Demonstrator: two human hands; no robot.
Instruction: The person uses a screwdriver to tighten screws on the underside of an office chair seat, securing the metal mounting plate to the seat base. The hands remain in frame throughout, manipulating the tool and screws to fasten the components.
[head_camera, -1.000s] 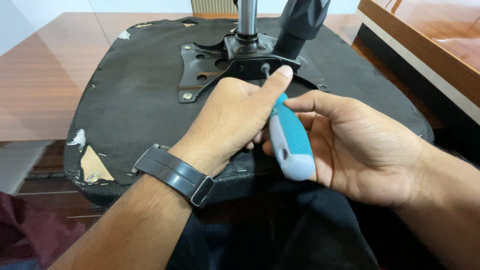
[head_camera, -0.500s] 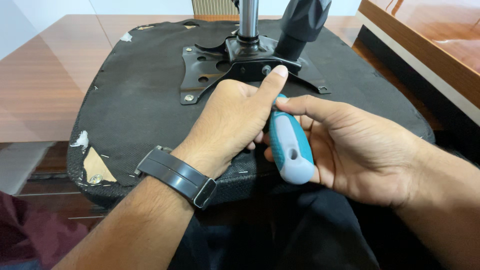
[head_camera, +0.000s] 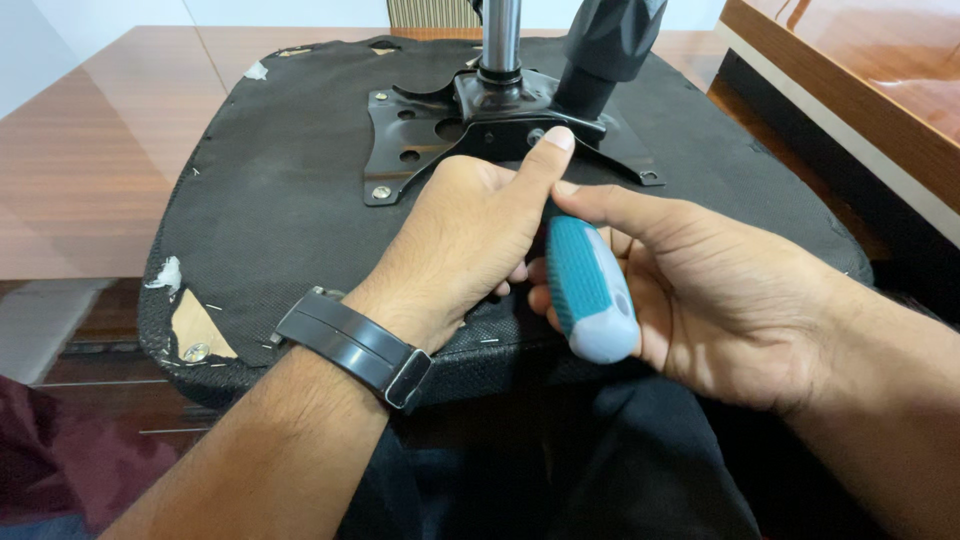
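An upturned chair seat (head_camera: 290, 190) covered in black fabric lies in front of me, with a black metal mounting plate (head_camera: 420, 145) and a steel column (head_camera: 502, 35) bolted at its middle. My right hand (head_camera: 730, 290) grips the teal and white handle of a screwdriver (head_camera: 590, 290), which points at the plate. My left hand (head_camera: 470, 240), with a dark watch band at the wrist, is wrapped around the screwdriver's shaft, thumb pressed against the plate's near edge. The screwdriver's tip is hidden under my left hand.
The seat rests on a brown wooden table (head_camera: 90, 170). A second wooden surface (head_camera: 860, 70) runs along the right. The seat's fabric is torn at the near left corner (head_camera: 195, 325), where a screw shows. A black plastic arm (head_camera: 610, 45) rises beside the column.
Both hands stay on the screwdriver; the handle has turned slightly in my right hand and the view has shifted a little.
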